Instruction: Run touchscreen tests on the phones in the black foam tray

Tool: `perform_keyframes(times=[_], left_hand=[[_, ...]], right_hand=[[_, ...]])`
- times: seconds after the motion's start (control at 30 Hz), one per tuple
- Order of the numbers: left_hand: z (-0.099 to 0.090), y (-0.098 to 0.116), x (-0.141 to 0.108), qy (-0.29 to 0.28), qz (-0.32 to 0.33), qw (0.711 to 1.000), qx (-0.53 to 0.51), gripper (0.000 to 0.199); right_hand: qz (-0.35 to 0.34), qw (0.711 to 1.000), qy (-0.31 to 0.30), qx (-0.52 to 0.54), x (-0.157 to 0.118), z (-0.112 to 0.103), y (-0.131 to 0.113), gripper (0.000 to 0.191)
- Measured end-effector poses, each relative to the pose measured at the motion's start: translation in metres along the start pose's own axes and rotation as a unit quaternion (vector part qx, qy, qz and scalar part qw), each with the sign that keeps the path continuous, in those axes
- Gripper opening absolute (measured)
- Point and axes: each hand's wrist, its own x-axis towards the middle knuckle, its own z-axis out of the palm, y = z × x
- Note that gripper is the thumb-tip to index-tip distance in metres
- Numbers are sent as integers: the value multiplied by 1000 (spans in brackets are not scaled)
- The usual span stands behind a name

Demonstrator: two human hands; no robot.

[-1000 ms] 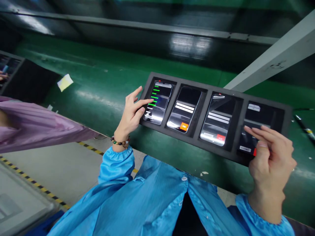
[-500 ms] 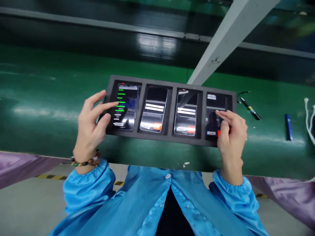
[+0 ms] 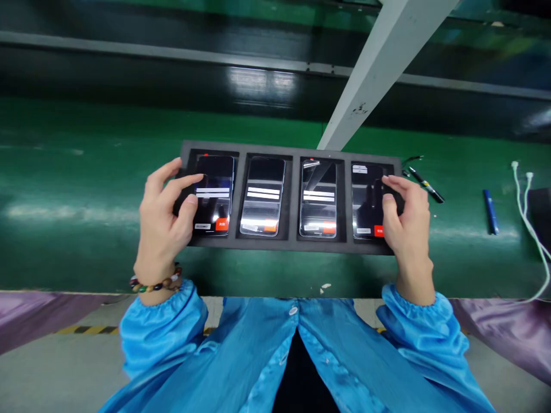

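A dark foam tray (image 3: 295, 245) lies on the green bench, with a phone in each of its compartments. My left hand (image 3: 166, 221) is at the tray's left end, fingers apart, its index fingertip over the leftmost phone (image 3: 214, 206). That phone shows white bars and a red button. Two middle phones, one left (image 3: 262, 203) and one right (image 3: 318, 206), show similar screens. At the right end, my right hand (image 3: 407, 221) has its fingers apart beside the rightmost phone (image 3: 365, 201), fingertips over its right edge. That screen is mostly dark with a red button.
A black pen (image 3: 426, 184) and a blue marker (image 3: 491, 212) lie right of the tray. White cables (image 3: 526, 215) hang over the bench's right side. A grey metal post (image 3: 361, 86) rises behind the tray. Purple cloth (image 3: 508, 327) shows at both sides.
The leftmost phone's screen has switched from green lines to white bars with a red button. The tray looks more level in view. My right fingertips have shifted up the rightmost phone.
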Motion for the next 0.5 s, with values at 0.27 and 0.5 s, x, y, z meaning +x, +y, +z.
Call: perform_keyframes(times=[0.27,0.5], left_hand=[[1,6,0,11,-12,1000,2,40],[1,7,-1,7,-12,1000,9,40]], right_hand=[[74,997,26,18,3,8,-2,31],[123,990,44,56,2,10,-4,25]])
